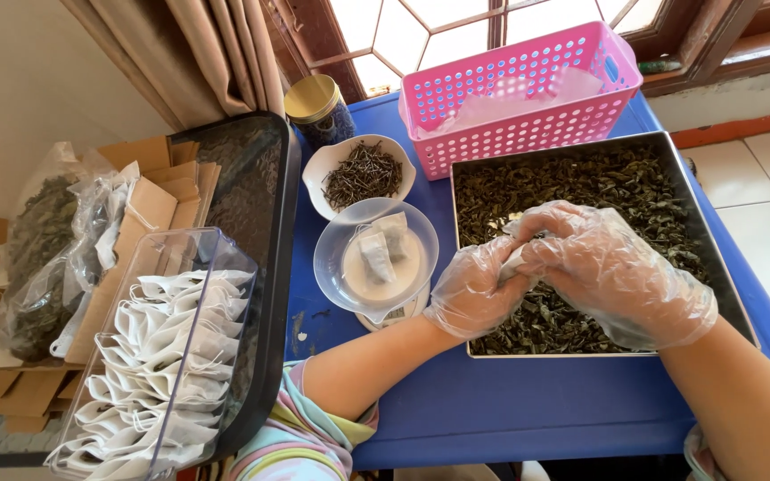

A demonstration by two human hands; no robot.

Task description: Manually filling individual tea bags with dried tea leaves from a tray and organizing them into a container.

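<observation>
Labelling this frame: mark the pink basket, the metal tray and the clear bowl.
pink basket point(528, 134): head view, front perforated wall.
metal tray point(581, 142): head view, far rim.
clear bowl point(330, 267): head view, left wall.

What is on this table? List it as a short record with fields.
left hand: gloved left hand, fingers pinching a small white bag
right hand: gloved right hand, closed over the same bag
under hands: metal tray of dried leaves
scale: clear bowl holding two filled tea bags
behind: white dish of dark twigs, pink basket, gold-lidded jar
left side: clear box of empty bags
surface: blue table
</observation>
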